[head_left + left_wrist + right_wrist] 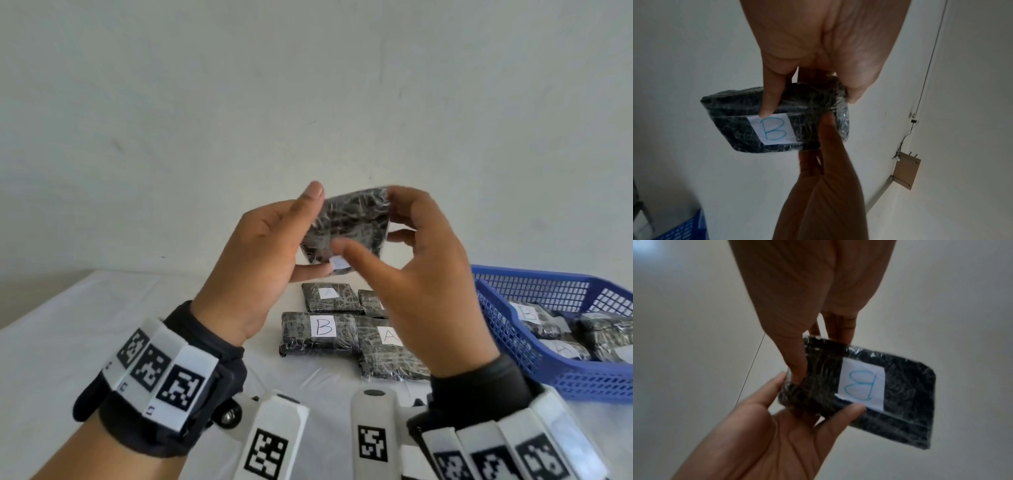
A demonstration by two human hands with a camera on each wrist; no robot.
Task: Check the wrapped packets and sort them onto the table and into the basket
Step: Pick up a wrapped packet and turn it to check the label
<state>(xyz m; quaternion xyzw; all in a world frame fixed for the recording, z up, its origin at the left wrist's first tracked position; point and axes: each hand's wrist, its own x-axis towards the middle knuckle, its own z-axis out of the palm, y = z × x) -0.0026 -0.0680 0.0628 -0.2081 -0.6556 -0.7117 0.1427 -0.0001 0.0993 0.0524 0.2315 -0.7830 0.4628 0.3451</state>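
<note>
I hold a black plastic-wrapped packet [349, 219] up in front of the wall with both hands. My left hand [310, 233] pinches its left end and my right hand [380, 226] pinches its right end, thumb on the near face. The wrist views show its white label marked B [774, 129] [861, 386]. Several more wrapped packets lie on the white table [68, 342] below my hands: one labelled B [320, 332], two labelled A [330, 297] [390, 346], and one half hidden behind my right hand [371, 303].
A blue mesh basket [513, 308] stands on the table at the right and holds several labelled packets [537, 318]. A plain white wall rises behind the table. A small wooden board [906, 172] and a thin cable hang on the wall.
</note>
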